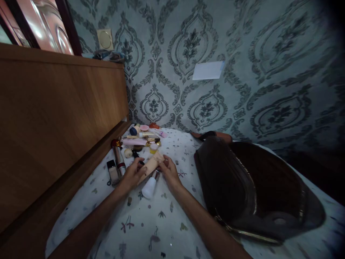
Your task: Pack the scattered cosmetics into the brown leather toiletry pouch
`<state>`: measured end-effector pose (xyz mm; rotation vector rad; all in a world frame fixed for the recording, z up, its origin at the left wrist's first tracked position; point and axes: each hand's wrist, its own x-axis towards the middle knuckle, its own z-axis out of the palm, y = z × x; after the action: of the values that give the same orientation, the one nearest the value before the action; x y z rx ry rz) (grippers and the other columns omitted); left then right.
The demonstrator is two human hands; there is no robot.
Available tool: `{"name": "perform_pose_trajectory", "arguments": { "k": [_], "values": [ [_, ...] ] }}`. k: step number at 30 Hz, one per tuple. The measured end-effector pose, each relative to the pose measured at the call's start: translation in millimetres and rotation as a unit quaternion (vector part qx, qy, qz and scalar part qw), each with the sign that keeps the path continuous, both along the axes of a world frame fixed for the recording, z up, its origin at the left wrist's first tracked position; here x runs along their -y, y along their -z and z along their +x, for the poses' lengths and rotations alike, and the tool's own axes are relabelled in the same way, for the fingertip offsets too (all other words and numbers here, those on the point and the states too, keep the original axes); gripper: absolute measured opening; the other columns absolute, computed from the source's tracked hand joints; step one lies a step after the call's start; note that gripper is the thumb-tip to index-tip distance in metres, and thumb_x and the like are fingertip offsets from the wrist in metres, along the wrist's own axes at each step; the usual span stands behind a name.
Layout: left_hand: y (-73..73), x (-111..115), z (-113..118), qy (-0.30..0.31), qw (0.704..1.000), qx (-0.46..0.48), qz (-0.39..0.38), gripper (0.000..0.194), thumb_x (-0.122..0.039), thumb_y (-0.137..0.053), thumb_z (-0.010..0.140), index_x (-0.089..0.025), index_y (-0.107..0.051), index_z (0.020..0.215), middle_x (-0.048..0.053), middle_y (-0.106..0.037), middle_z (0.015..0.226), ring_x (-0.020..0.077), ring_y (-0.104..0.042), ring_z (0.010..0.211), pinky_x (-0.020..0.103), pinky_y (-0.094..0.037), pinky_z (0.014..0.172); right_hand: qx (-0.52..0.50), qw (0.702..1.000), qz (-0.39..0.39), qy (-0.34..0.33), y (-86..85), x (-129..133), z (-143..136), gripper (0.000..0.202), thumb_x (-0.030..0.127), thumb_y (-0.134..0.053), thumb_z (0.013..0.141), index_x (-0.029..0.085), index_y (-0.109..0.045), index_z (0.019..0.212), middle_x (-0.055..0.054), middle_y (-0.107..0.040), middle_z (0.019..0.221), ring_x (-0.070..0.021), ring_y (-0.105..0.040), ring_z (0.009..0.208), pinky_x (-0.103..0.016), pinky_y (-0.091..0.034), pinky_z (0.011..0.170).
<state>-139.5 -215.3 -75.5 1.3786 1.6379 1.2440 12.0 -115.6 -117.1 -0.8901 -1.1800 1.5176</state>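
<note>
Between my two hands is a beige, flat, elongated cosmetic packet or tube (151, 166), tilted up to the right. My left hand (132, 173) closes on its lower left side, while the fingers of my right hand (170, 172) grip its upper right end. Just under it lies a makeup brush (150, 185) with a white head, partly covered by the packet and my right fingers. Left of my left hand are a foundation bottle (113, 172) with a black cap and a silver-and-brown tube (119, 160). A small yellow-based jar (154, 148) sits just beyond the packet.
Several cosmetics, including a pale pink tube (134, 142) and a dark-capped round jar (133, 130), lie toward the wall. An open dark brown bag (221, 180) rests on the patterned sheet (161, 230) at right. A wooden panel (64, 118) borders the left side.
</note>
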Motion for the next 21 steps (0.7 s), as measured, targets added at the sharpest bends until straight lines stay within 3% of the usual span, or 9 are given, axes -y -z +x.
{"name": "perform_pose_trajectory", "arguments": {
  "k": [6, 11, 17, 21],
  "values": [
    [-0.8, -5.3, 6.0, 0.031, 0.996, 0.082, -0.013, 0.05, -0.06, -0.059, 0.08, -0.018, -0.06, 0.108, 0.002, -0.065, 0.084, 0.0189, -0.061, 0.076, 0.029, -0.046, 0.067, -0.114, 0.992, -0.055, -0.007, -9.2, -4.8, 7.1, 0.044, 0.044, -0.083, 0.062, 0.018, -0.065, 0.093, -0.003, -0.071, 0.086, -0.0165, -0.065, 0.073, -0.027, -0.055, 0.063],
    [-1.7, -1.3, 16.5, 0.024, 0.993, 0.113, 0.0, 0.052, -0.059, -0.06, 0.081, -0.019, -0.055, 0.114, 0.007, -0.064, 0.104, 0.022, -0.062, 0.097, 0.031, -0.049, 0.082, -0.189, 0.979, -0.074, 0.011, -11.6, -7.9, 12.2, 0.042, 0.038, -0.086, 0.06, 0.022, -0.064, 0.091, 0.0, -0.07, 0.088, -0.0141, -0.066, 0.077, -0.023, -0.056, 0.065],
    [7.0, 10.1, 26.1, 0.028, 0.998, -0.003, 0.047, 0.056, -0.039, -0.069, 0.079, -0.021, -0.046, 0.127, 0.009, -0.058, 0.126, 0.0254, -0.056, 0.114, 0.037, -0.044, 0.098, -0.229, 0.97, -0.079, 0.031, -7.3, -10.2, 12.6, 0.039, 0.037, -0.085, 0.063, 0.024, -0.062, 0.092, 0.002, -0.07, 0.09, -0.0124, -0.067, 0.078, -0.022, -0.057, 0.069],
    [13.4, 10.0, 25.8, 0.012, 0.998, -0.019, 0.052, 0.044, -0.031, -0.063, 0.083, -0.02, -0.047, 0.123, 0.009, -0.061, 0.119, 0.0237, -0.059, 0.106, 0.036, -0.047, 0.092, -0.226, 0.97, -0.073, 0.043, -2.1, -13.7, 11.3, 0.039, 0.041, -0.086, 0.063, 0.025, -0.06, 0.088, 0.002, -0.071, 0.086, -0.0129, -0.067, 0.076, -0.023, -0.057, 0.067]
  ]
}}
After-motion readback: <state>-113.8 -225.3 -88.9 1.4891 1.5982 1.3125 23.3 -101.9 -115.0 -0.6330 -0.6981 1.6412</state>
